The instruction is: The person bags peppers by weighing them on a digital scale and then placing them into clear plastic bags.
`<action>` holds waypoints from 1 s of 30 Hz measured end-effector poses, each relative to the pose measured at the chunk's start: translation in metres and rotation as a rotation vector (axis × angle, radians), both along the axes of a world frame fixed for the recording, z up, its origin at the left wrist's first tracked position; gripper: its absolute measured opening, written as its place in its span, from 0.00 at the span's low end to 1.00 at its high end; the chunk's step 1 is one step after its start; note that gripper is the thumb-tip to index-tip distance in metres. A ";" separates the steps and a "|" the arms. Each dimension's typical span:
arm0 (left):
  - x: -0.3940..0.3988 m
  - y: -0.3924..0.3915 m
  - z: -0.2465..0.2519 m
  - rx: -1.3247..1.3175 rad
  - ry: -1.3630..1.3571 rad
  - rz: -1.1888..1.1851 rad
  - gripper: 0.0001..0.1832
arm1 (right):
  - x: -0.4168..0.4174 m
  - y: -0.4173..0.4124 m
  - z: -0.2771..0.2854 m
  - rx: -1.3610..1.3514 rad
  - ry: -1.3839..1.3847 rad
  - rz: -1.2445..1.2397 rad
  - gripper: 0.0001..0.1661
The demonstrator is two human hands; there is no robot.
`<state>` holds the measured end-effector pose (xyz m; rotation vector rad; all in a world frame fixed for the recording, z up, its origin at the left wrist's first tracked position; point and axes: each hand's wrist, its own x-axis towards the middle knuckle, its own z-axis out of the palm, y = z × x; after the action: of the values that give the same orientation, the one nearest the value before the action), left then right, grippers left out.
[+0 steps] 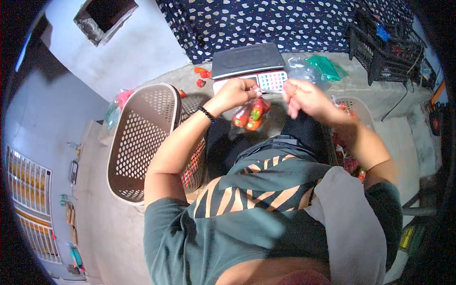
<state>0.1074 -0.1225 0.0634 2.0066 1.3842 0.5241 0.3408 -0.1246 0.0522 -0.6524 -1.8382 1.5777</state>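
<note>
My left hand (237, 92), with a dark beaded bracelet at the wrist, pinches the gathered neck of a clear plastic bag (245, 107). Red and partly green peppers (253, 115) fill the bag, which hangs over my lap. To its right is my right hand (305, 98), slightly blurred. A thin pale strip (272, 91) stretches from the bag's neck to its thumb and finger; whether it is bag plastic or a tie is unclear. Just beyond my hands stands a digital weighing scale (249, 60) with a dark platform and a keypad, its near side partly covered by my left hand.
A tall perforated plastic basket (142, 142) stands at my left; another basket (359, 110) with bagged peppers is partly behind my right arm. Loose peppers (201, 82) lie left of the scale. Clear bags (301, 69), a green bag (324, 67) and black crates (384, 53) sit rightward.
</note>
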 end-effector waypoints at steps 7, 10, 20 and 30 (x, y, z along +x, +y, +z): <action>0.033 0.011 0.008 -0.462 -0.869 -0.081 0.03 | -0.055 -0.070 -0.013 -0.337 0.428 0.388 0.26; 0.038 0.006 0.025 -0.521 -1.052 -0.277 0.08 | -0.062 -0.053 -0.048 -0.521 0.491 0.559 0.24; 0.019 -0.006 0.042 -0.203 -0.370 0.152 0.13 | -0.023 0.078 -0.068 -0.271 0.350 0.189 0.15; -0.004 0.045 -0.035 -0.510 -0.768 0.215 0.07 | -0.042 0.054 -0.030 -0.413 0.183 -0.090 0.13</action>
<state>0.1038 -0.0774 0.0282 1.0757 1.0897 0.8267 0.2985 -0.0708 0.0227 -0.7311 -1.3429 1.9052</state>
